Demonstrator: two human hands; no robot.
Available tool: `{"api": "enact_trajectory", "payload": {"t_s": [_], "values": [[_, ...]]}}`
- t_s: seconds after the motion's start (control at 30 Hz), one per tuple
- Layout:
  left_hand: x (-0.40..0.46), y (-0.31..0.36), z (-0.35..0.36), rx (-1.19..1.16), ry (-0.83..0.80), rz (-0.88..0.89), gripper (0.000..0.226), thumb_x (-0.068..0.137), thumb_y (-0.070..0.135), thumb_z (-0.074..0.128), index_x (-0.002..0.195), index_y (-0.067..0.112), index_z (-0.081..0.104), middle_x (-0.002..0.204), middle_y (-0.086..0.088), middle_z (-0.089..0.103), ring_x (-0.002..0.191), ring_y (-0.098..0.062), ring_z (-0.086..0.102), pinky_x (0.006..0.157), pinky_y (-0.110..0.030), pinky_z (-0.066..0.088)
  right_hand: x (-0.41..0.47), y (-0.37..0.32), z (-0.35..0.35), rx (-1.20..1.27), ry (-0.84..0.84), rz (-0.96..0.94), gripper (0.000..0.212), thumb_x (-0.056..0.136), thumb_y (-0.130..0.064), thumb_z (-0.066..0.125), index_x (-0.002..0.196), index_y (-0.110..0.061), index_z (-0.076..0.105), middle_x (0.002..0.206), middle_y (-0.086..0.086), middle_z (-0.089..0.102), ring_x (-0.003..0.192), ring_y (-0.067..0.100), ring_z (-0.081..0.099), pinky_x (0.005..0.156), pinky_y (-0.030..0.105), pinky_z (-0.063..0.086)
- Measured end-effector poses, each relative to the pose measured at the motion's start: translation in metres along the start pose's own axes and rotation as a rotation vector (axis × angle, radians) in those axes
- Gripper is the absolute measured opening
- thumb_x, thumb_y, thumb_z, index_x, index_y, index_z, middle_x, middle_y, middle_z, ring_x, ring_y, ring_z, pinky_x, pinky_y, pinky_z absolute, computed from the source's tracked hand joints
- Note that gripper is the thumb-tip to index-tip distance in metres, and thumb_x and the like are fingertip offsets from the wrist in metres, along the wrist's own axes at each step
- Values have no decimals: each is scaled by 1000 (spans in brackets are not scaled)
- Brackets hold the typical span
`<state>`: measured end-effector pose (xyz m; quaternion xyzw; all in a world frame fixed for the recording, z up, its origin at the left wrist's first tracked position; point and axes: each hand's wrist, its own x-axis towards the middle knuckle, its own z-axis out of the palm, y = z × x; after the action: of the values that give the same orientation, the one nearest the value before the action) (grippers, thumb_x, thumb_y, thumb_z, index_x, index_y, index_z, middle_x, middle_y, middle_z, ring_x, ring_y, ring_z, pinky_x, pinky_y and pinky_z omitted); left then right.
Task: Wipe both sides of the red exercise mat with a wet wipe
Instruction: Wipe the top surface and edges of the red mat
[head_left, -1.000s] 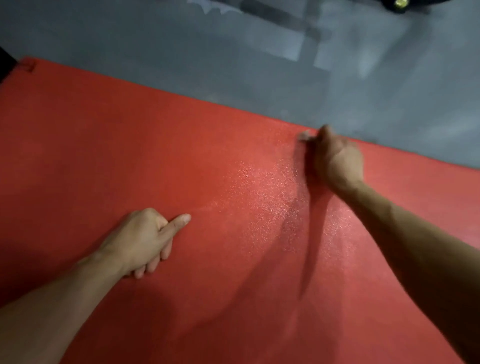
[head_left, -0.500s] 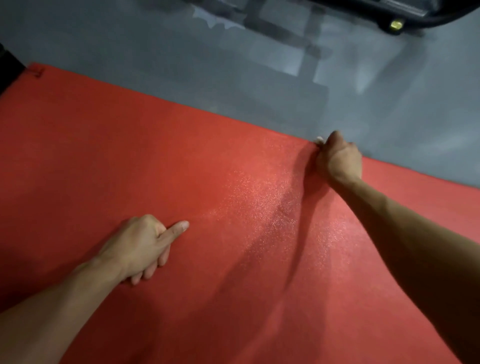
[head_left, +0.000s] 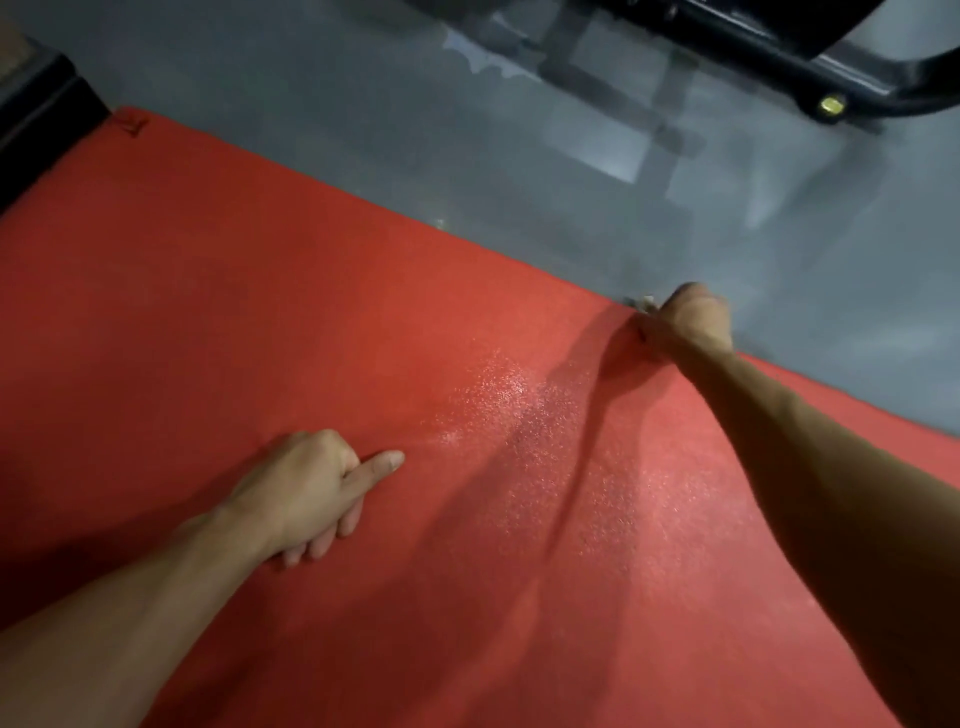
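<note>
Red exercise mat: lies flat on the grey floor and fills the near and left of your view, its far edge running from far left down to the right. A damp, glistening patch sits mid-mat between your hands.

Your right hand: at the mat's far edge, right of centre, fingers curled tight in a fist around a wet wipe; only a small pale scrap of it shows at the knuckles.

Your left hand: rests on the mat, near and left, well apart from the right hand. Its fingers are curled under against the mat, thumb out straight, holding nothing.

Black equipment frame with a brass-coloured bolt: on the floor, far right.
</note>
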<state>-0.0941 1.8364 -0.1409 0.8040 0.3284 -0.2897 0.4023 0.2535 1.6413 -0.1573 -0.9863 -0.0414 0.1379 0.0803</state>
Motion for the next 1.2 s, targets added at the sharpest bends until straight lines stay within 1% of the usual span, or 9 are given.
{"api": "enact_trajectory", "payload": {"t_s": [0.3,0.4,0.5,0.6,0.7,0.9,1.0,1.1,1.2], "values": [[3,0,-3,-3,-26,-6,74,99,67,39,60,9,64,47,-10,65,36,-24,60,40,-27,47,-73,-196,57,198,-86,-439,26,100,-17,49,120,-4,59,122,22,64,115,40,61,91,39,48],[2,-1,-3,-14,-17,4,74,99,67,40,63,8,65,47,-10,64,35,-24,59,38,-27,46,-50,-150,39,43,-48,-411,27,101,-21,53,119,-1,59,124,25,63,116,42,59,92,41,47],[1,-2,-2,-29,-8,34,73,100,65,41,63,8,66,46,-8,64,34,-22,58,36,-21,40,-7,-58,7,-92,-29,-204,44,100,-36,60,115,6,60,121,31,63,114,45,59,92,46,47],[1,-4,-4,-20,5,50,73,100,66,41,61,8,66,46,-8,64,34,-22,58,34,-20,38,-8,-18,3,-149,44,-208,47,100,-42,55,103,5,58,103,37,64,98,51,63,76,48,51],[0,-1,-4,-29,-2,37,74,99,66,41,62,7,66,46,-9,64,34,-23,58,35,-22,39,-43,-48,24,-38,85,-420,27,103,-30,48,100,-3,53,89,33,65,82,52,62,61,41,31],[0,-1,-5,-10,-12,23,74,99,67,39,63,9,66,47,-9,65,34,-21,58,37,-25,43,-140,-79,60,-62,-129,-1058,16,104,-38,48,105,-23,44,75,9,67,68,40,65,54,33,32],[1,-2,-3,-17,-8,28,73,100,66,40,63,9,66,47,-9,65,34,-22,58,38,-25,45,-96,-60,45,-124,96,-813,29,101,-47,45,98,-19,45,76,15,68,71,42,66,55,37,39],[3,-3,-4,-4,2,27,73,100,66,40,63,8,66,48,-8,65,35,-22,59,37,-24,43,-47,-46,28,-92,165,-496,24,100,-35,47,99,-11,47,88,28,67,81,50,65,65,46,47],[1,-2,-3,-8,-1,32,73,100,67,40,63,9,66,47,-8,65,35,-22,60,38,-25,44,-58,-57,43,7,186,-572,26,105,-34,42,100,-10,49,88,28,66,80,50,63,60,43,37]]}}
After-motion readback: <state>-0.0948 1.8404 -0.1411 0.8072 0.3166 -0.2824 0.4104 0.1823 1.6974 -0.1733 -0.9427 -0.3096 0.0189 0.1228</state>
